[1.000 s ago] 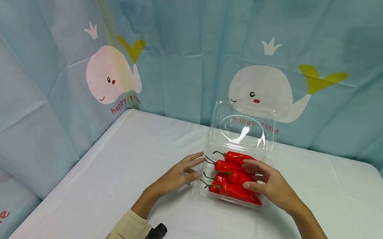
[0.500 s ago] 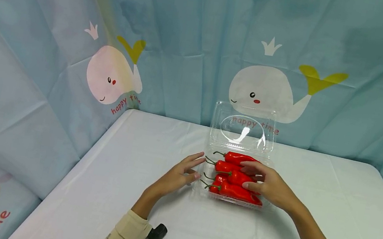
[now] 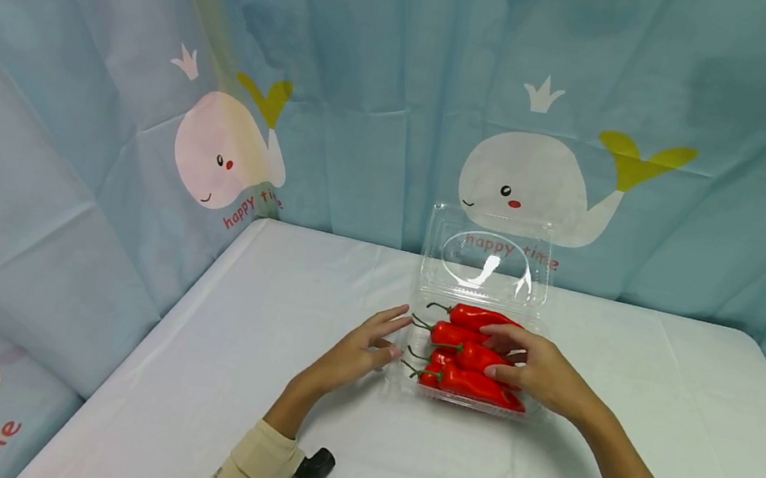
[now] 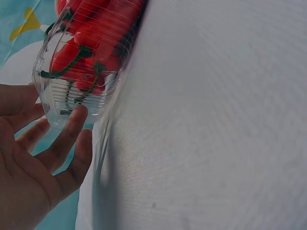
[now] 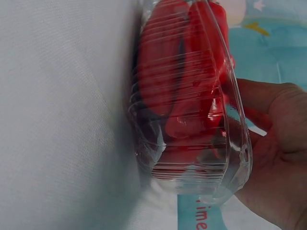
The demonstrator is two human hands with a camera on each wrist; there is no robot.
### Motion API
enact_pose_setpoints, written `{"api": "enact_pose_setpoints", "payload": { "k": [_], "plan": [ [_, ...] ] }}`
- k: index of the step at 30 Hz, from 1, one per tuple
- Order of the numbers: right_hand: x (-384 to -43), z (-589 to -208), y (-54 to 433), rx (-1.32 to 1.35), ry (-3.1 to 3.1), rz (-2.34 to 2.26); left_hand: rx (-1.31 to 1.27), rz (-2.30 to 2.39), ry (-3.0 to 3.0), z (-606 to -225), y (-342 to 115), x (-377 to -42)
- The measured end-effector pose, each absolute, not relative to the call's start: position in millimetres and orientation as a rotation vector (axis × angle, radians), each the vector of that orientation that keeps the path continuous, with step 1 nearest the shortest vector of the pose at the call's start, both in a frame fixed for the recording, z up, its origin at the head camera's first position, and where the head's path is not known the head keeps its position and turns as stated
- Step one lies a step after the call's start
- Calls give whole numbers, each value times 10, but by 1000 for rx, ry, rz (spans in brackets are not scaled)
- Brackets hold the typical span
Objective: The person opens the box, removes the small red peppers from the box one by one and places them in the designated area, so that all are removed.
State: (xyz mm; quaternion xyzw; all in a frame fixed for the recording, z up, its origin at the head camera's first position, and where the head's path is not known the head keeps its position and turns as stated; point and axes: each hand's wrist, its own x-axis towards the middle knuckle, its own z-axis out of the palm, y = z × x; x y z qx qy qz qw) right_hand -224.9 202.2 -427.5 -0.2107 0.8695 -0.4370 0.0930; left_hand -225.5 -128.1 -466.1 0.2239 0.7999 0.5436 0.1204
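Several red peppers (image 3: 473, 383) with green stems lie in a clear plastic clamshell box (image 3: 469, 404), its lid (image 3: 486, 260) raised at the back. My right hand (image 3: 543, 376) reaches over the box's right side. Its thumb and fingers curl about the right end of a red pepper (image 3: 477, 356) on top of the pile; its fingertips are partly hidden. On the other side, my left hand (image 3: 352, 352) has its fingers loosely spread at the box's left wall. In the left wrist view, the fingers (image 4: 72, 125) of this hand are beside the ribbed plastic and hold nothing.
The box stands on a table with a white cloth (image 3: 237, 384), towards the back edge. Behind and at the left hangs a blue curtain (image 3: 366, 160) with whale prints. A black device (image 3: 315, 465) is attached at each beige sleeve.
My right hand has shifted slightly left and its fingers have come in on the pepper at the top of the pile. The left hand and the box have stayed in place.
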Motion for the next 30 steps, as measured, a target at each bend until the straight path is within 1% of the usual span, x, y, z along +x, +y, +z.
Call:
{"api": "enact_pose_setpoints", "payload": {
  "k": [19, 30],
  "plan": [
    [-2282, -4296, 2048, -657, 2597, -1251, 657, 1594, 2326, -4673, -1280, -2258],
    [-2264, -4300, 2040, -605, 2597, -1300, 649, 1597, 2322, -4648, -1283, -2248]
  ]
}}
